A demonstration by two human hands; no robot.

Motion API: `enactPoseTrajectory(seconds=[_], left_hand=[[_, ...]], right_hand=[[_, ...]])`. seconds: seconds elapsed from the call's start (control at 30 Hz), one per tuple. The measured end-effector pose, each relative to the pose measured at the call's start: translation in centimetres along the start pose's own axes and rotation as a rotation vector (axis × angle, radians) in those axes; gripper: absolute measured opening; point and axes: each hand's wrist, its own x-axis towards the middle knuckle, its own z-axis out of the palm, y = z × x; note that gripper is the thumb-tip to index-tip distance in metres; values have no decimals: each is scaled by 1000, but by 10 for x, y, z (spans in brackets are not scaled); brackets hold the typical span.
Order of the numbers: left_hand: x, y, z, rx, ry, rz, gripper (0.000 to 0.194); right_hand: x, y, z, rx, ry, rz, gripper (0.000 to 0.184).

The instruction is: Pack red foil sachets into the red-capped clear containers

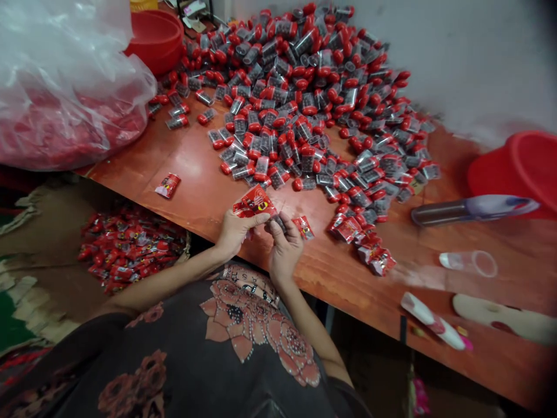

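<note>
My left hand [234, 233] pinches a small red printed packet [254, 201] by its lower edge, above the front of the table. Right beside it, the fingers of my right hand [285, 247] are closed on a small clear tube with dark contents [277, 222], which sits at the packet's right end. My fingers partly cover the tube, and I cannot tell whether it is inside the packet. Close to my right hand another red packet [303, 227] lies on the table. A single packet [167, 185] rests to the left.
A large heap of red-capped clear tubes [278, 93] covers the back of the brown table [183, 157]. At left stand a plastic bag [73, 104] and a box of red packets [130, 249]. To the right are a red tub [513, 168], a bottle [474, 209] and a clear cup [474, 263].
</note>
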Motion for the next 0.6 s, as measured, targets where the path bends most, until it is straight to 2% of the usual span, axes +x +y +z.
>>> enactPoseTrajectory(seconds=[0.17,0.37,0.6], left_hand=[[-5,0,4,-43,-51,-37,29],[-12,-10,7,-109,-10,26,29],[-18,-3,5,-85,-124,25,37]], right_hand=[[-2,1,1,88,49,36,30],[-3,2,1,169,114,34,28],[-11,-11,1,184,78,27,32]])
